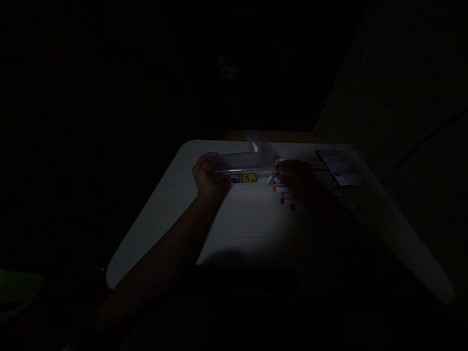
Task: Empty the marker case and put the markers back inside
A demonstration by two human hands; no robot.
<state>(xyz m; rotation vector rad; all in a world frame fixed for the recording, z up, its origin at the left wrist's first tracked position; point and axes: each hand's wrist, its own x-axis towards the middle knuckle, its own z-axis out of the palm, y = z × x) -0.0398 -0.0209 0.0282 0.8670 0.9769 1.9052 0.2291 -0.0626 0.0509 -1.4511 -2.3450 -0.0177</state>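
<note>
A person's left hand [206, 175] grips the left end of a clear plastic box [236, 161] in a dimly lit room, fingers curled around its edge and closed against it. The box, one in number, lies lengthwise across the far half of a pale surface [237, 219], a clear flap [259, 144] standing raised at its right end. One printed label [239, 178], partly yellow, faces the person.

Just beyond the box's right end, the right hand [302, 178] reaches low over a group of markers [283, 189], its fingers bent, their tips near the box. Shadow hides whether they pinch a marker or only rest there; that cannot be told. At least four cap ends show, among them one orange, one purple, one red and one dark blue; the full count is hidden under the hand and in the dark.

One flat device [332, 167] with a lit face lies beyond the right hand, near the far right corner. A single dark cable [420, 144] runs along the right, off the surface.
</note>
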